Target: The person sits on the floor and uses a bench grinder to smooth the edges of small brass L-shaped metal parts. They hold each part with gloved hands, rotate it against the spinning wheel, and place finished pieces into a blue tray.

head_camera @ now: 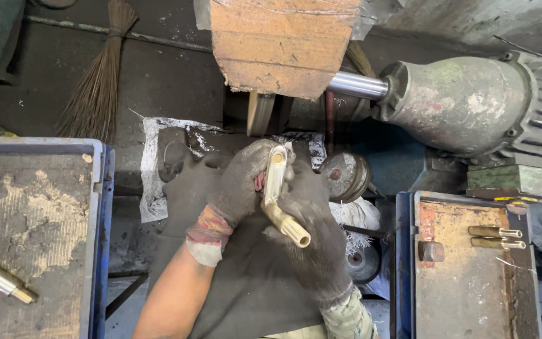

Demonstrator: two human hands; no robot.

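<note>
Brass-coloured bent fitting [278, 201] sits gripped between both gloved hands, left hand [236, 185] wrapped around its upper end, right hand [312, 235] closed under its threaded stub. Just beyond them stands the polishing wheel [260, 113]; presenting the fitting there would call for a firm, steady hold.

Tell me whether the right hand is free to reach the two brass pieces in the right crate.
Probably not right away: the right hand grips the brass fitting together with the left hand. The brass pieces lie uncovered in the right crate.

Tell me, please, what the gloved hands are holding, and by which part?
Both hands grip one bent brass fitting: the left hand at its upper end, the right hand around its middle, leaving the lower tube end free.
</note>
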